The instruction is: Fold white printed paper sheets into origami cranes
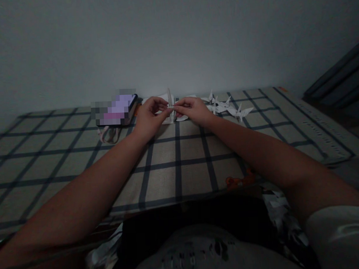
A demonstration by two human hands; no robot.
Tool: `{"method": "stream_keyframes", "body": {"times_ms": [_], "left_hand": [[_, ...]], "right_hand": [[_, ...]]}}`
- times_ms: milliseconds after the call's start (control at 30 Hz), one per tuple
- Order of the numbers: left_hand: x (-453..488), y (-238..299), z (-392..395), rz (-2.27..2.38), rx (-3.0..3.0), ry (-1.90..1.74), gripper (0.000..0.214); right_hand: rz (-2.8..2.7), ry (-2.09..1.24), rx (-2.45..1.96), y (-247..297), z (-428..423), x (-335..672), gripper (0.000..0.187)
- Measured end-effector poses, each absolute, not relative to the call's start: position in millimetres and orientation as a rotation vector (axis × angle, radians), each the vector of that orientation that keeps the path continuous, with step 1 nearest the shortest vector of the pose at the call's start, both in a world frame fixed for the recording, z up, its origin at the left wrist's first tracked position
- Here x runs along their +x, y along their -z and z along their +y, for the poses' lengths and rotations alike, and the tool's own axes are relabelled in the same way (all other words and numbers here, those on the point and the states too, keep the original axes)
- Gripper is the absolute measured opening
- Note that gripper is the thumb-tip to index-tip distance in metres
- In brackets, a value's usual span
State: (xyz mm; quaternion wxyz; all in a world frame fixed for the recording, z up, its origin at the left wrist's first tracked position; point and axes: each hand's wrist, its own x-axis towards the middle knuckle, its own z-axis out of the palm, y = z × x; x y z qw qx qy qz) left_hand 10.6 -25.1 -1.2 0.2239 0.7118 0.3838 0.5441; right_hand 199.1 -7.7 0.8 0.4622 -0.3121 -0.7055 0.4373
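Between my hands stands a folded white paper piece [169,96], with a thin pointed strip sticking upward. My left hand [149,114] pinches it from the left with thumb and fingers. From the right, my right hand [196,109] pinches the same piece, and the fingertips of both hands nearly meet at its middle. Its lower folds are partly hidden by the fingers. Flat white paper [163,98] lies behind and beneath the hands. Just right of my right hand, several folded white paper cranes [240,112] sit in a cluster.
A phone [129,103] with a lit screen, partly pixelated, leans at the left, a pale strap [110,136] beside it. The checked tablecloth [163,178] covers the table up to a plain wall [176,40]. Dark folded fabric [339,74] is at the far right.
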Motion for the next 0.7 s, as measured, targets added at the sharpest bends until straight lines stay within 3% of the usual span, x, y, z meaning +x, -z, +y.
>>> {"method": "stream_keyframes", "body": {"times_ms": [267,700], "left_hand": [[11.9,-1.3,-27.8,1.017,1.983,-1.475,0.028],[11.3,-5.1,-32.4,1.014,2.043,-1.469,0.018]], "right_hand": [[-1.775,-1.010,-0.782,-0.9,-5.7,198.1,0.012],[-1.883,-0.813,-0.731,0.7,-8.6,199.0,0.015]]}}
